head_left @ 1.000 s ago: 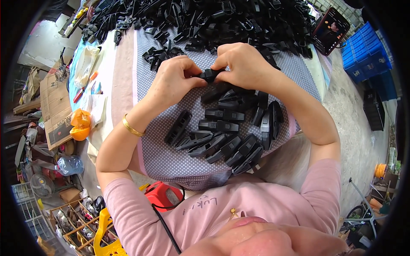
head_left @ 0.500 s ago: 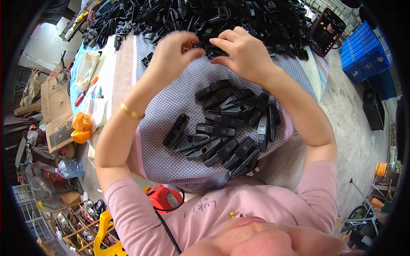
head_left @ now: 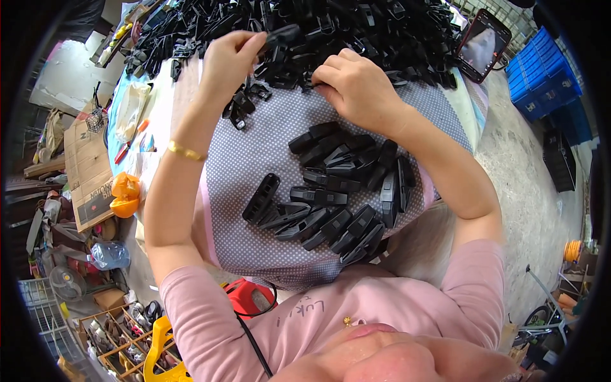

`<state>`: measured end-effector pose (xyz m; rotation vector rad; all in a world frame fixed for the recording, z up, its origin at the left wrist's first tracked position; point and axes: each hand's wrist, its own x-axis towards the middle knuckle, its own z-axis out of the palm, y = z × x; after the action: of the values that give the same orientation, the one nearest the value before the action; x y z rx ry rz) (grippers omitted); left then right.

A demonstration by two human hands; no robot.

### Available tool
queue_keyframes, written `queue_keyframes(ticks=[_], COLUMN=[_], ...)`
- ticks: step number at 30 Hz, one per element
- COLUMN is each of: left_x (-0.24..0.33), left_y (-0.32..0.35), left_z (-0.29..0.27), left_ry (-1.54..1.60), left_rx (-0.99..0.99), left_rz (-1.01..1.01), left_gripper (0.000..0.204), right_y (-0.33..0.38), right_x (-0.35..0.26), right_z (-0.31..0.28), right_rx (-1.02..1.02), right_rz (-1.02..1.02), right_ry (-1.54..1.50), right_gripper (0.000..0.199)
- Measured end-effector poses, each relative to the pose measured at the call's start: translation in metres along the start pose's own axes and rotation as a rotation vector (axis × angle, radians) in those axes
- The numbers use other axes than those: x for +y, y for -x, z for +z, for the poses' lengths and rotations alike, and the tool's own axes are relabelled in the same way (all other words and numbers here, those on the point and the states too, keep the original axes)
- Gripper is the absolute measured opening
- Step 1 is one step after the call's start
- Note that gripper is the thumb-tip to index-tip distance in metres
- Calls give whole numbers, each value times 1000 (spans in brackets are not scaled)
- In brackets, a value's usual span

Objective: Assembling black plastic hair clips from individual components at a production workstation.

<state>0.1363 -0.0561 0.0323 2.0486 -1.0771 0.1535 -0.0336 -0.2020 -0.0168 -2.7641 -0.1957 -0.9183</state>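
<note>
My left hand (head_left: 230, 63) is raised at the near edge of a big heap of black plastic parts (head_left: 344, 38). Between its thumb and fingers it pinches one long black plastic part (head_left: 284, 36), slightly blurred. To the right, my right hand (head_left: 358, 84) is curled at the heap's front edge, thumb and fingertips together; what they hold, if anything, is hidden. Closer to me, a group of black plastic clip-like pieces (head_left: 331, 181) lies on the grey dotted cloth (head_left: 245, 149). A few smaller black parts (head_left: 240, 107) lie just below my left hand.
A phone (head_left: 484, 48) stands upright at the heap's right end. Blue crates (head_left: 544, 73) are at the far right. On the left table edge are an orange plastic thing (head_left: 125, 194) and a red-handled tool (head_left: 123, 153). A red stool-like object (head_left: 249, 297) is by my lap.
My hands have moved apart. The left has gone up and left, now with a black plastic part in its fingers; the right has dropped slightly and curled more. The phone's picture has changed.
</note>
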Motion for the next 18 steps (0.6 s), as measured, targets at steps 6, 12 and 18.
queue_keyframes(ticks=[6, 12, 18], left_x=[-15, 11, 30], left_y=[65, 89, 101], left_z=[-13, -7, 4], left_ry=[389, -368, -179], left_rx=[-563, -84, -373], left_rz=[-449, 199, 85], left_gripper=[24, 25, 33], right_y=[-5, 1, 1], right_x=[-7, -11, -8], right_z=[-3, -6, -23], right_rx=[79, -308, -459], right_rz=[223, 218, 120], right_ry=[-372, -341, -532], right_gripper=[16, 18, 23])
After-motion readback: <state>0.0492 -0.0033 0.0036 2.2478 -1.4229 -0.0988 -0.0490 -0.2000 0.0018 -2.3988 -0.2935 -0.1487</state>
